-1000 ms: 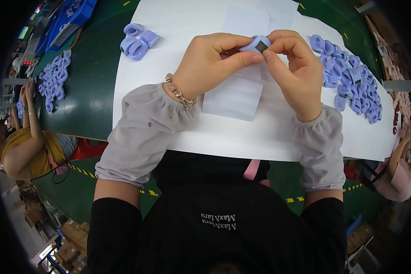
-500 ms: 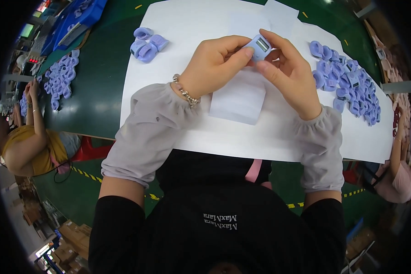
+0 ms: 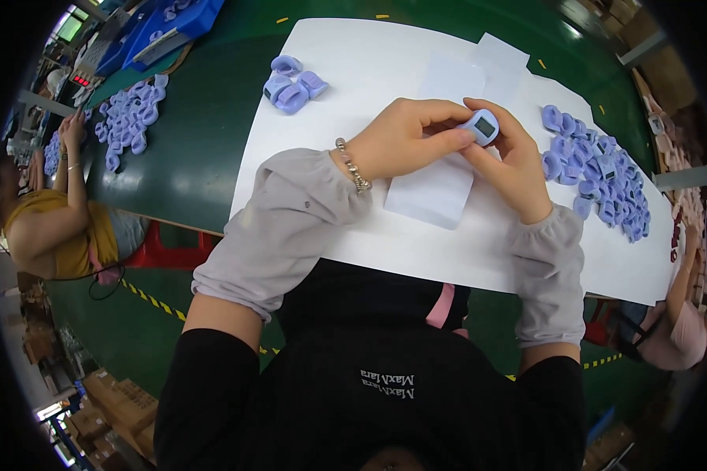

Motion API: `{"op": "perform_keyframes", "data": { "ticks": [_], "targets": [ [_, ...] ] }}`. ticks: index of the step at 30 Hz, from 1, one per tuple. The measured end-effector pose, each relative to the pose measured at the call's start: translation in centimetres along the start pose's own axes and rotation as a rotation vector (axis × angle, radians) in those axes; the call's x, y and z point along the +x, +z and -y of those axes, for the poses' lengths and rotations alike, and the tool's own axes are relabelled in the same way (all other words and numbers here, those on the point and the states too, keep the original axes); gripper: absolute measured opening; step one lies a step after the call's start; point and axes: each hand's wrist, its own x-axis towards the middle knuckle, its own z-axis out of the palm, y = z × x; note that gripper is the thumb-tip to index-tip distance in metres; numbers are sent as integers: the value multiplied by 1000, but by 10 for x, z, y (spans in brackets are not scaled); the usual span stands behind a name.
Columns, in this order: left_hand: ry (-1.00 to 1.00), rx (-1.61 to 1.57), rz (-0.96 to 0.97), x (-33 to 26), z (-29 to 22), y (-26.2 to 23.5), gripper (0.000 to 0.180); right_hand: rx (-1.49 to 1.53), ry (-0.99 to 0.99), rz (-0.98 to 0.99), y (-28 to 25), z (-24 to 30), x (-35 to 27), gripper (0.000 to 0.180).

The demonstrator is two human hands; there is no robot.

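Observation:
A small lavender digital device [image 3: 484,125] with a dark rectangular display is held over the white sheet, its display facing up. My left hand [image 3: 416,137] pinches its left side between thumb and fingers. From the right, my right hand [image 3: 511,153] also closes on it, with the index finger along its far edge. The fingers hide most of its underside and any band. Below my hands lies a pale paper sheet [image 3: 428,192]. A small group of similar lavender devices [image 3: 293,96] with curled bands sits to the left, and a larger heap [image 3: 605,177] of them lies to the right.
White paper [image 3: 306,184] covers the table in front of me. On the green table [image 3: 188,149] to the left are more lavender pieces [image 3: 126,122] and a blue bin [image 3: 169,35]. One co-worker [image 3: 47,224] sits at left, another [image 3: 672,334] at right.
The view has shifted, so the table appears lower and further right. Between my hands the device has turned, and its display now tilts differently. Both hands still hold it, closer together.

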Motion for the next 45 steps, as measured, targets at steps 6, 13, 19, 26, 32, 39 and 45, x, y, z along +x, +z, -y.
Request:
{"op": "perform_keyframes", "data": {
  "ticks": [6, 13, 19, 26, 32, 39, 45],
  "targets": [
    [103, 300, -92, 6, -8, -14, 32, -136, -66, -69, -3, -1, 1, 45],
    [-289, 1436, -424, -30, -14, -113, 39, -352, 111, -278, -18, 4, 3, 40],
    [-406, 1226, -388, -17, -20, -109, 32, -1584, 146, -926, -78, 8, -15, 37],
    [-70, 205, -323, 10, -6, -38, 31, -472, -299, -321, -19, -7, 4, 34],
    [-117, -148, -136, 8, 3, 3, 28, -361, -371, -155, 4, -9, 4, 44],
    [-168, -186, 8, 5, 0, 2, 35, -254, -293, -133, -1, -1, 1, 41],
    [-190, -146, 50, 4, 2, -1, 34, -192, -220, -102, -2, -1, 0, 39]
  ]
}}
